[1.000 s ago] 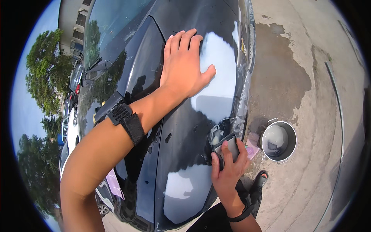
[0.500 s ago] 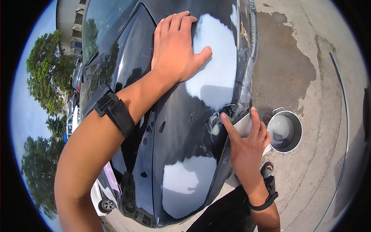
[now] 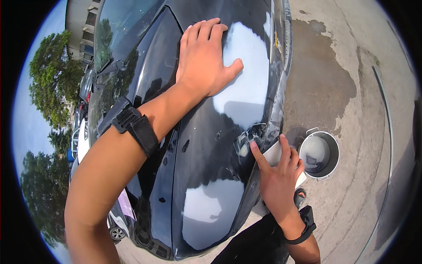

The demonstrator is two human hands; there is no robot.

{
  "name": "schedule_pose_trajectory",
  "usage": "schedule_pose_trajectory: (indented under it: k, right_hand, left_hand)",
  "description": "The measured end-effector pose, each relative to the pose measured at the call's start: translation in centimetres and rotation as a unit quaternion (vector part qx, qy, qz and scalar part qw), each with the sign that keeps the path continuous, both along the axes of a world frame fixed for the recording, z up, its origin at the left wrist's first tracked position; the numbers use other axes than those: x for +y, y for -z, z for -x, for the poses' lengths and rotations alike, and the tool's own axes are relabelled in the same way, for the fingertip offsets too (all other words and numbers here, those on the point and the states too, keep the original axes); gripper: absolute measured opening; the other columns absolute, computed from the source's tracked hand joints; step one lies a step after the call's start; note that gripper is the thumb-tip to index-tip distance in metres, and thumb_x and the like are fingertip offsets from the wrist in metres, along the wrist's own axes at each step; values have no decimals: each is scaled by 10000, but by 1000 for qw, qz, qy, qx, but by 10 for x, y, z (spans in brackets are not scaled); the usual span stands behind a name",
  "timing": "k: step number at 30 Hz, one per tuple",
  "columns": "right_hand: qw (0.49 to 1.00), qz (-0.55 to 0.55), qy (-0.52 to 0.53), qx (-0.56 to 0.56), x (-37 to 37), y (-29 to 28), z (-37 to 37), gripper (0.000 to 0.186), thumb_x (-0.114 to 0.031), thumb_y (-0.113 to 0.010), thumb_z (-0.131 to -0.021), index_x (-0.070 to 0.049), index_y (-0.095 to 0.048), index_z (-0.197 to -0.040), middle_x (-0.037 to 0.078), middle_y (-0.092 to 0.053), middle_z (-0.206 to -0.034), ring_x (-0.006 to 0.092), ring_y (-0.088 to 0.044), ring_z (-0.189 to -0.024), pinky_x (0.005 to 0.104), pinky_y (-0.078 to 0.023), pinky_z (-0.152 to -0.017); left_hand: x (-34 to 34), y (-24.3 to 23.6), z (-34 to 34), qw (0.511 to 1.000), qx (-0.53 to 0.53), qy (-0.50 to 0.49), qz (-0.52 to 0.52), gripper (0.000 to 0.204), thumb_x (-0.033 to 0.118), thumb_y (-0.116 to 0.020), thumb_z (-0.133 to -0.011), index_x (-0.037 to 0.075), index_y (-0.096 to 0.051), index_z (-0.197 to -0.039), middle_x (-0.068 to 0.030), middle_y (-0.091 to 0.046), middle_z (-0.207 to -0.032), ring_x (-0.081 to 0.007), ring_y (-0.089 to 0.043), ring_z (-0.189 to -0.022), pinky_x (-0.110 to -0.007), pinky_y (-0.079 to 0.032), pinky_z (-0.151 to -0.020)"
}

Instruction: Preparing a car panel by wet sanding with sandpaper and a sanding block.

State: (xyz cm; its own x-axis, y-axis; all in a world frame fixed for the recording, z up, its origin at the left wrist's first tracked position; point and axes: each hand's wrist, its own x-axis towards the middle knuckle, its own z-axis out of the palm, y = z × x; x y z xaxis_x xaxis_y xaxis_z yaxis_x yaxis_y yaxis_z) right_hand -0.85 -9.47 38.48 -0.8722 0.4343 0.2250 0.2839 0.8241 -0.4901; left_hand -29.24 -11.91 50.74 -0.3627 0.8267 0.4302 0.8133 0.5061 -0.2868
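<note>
My left hand (image 3: 203, 57) lies flat with fingers stretched on the dark car hood (image 3: 198, 145), its thumb over the edge of a large pale, matte patch (image 3: 248, 83). At the hood's front edge, my right hand (image 3: 281, 178) grips a white flat block (image 3: 273, 154), thumb on one side and fingers on the other. The block's face against the car is hidden. Beside the right thumb is a wet, whitish smeared spot (image 3: 244, 150). A second pale patch (image 3: 211, 213) lies on the nearer part of the hood.
A metal pot (image 3: 319, 155) with cloudy liquid and a dark piece inside stands on the concrete right of the car. Wet ground (image 3: 318, 75) spreads beyond it. A long thin strip (image 3: 388, 132) lies farther right. Parked cars and trees (image 3: 55, 79) are at the left.
My right hand has slid a short way toward me along the hood's front edge with the white block. My left hand stays in place on the hood. The whole view has shifted slightly.
</note>
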Motion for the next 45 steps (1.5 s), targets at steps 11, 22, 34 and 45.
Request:
schedule_pose_trajectory:
  k: [11,22,34,45]
  right_hand:
    - [685,712,154,-28,65,168,-90,477,-384,-588,-1053,-8,-585,-1346,181,-694,-1173,294,-704,-1073,407,-546,-923]
    - [355,887,251,159,185,273,-185,561,-517,-554,-1041,-127,-562,-1444,133,-693,-1277,315,-725,-1007,435,-625,-884]
    - [452,851,244,-109,278,355,-181,471,-245,-623,-1018,-36,-551,-1433,223,-622,-1380,375,-631,-1199,454,-517,-1013]
    - [527,816,196,-135,279,350,-166,494,-266,-618,-1028,-79,-520,-1474,185,-631,-1340,331,-645,-1134,427,-536,-949]
  left_hand:
    - [6,-10,0,1000,-28,-9,5,655,378,-746,-823,68,-560,-1369,-146,-510,-1504,-358,-423,-1431,-498,-284,-1213]
    - [-14,12,-117,976,-178,13,-123,576,194,-765,-817,-2,-503,-1291,-206,-464,-1461,-445,-416,-1394,-539,-341,-1176]
    - [-278,-65,-250,863,-99,-432,-245,493,258,-650,-1004,15,-510,-1409,-268,-450,-1498,-432,-425,-1391,-501,-314,-1178]
    - [-352,-119,-225,660,-434,-509,-342,621,166,-873,-849,-12,-579,-1366,-129,-733,-1142,-215,-701,-1038,-353,-545,-952]
